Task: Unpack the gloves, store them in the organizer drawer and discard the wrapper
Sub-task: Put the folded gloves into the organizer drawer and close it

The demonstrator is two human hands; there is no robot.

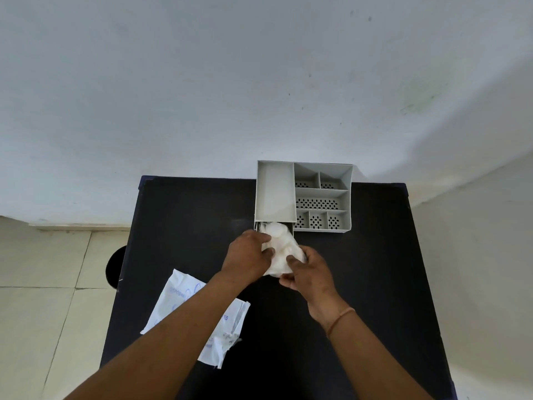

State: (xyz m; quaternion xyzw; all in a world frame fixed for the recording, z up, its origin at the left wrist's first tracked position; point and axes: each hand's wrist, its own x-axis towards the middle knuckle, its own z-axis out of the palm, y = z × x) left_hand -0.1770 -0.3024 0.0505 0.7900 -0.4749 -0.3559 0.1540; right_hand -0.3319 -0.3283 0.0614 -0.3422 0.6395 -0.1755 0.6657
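A bundle of white translucent gloves (281,251) lies partly in the pulled-out drawer (290,227) at the front left of the grey organizer (275,192). My left hand (249,254) presses on the bundle's left side with its fingers closed on it. From the right and below, my right hand (307,271) holds the same bundle. The drawer's front part is hidden under the gloves and my hands. The torn white wrapper (184,295) with blue print lies flat on the black table (360,284), partly under my left forearm.
The organizer stands at the table's far edge against a white wall and has several perforated compartments (317,203) on its right. A round dark object (115,267) sits on the tiled floor left of the table. The table's edges are near on both sides.
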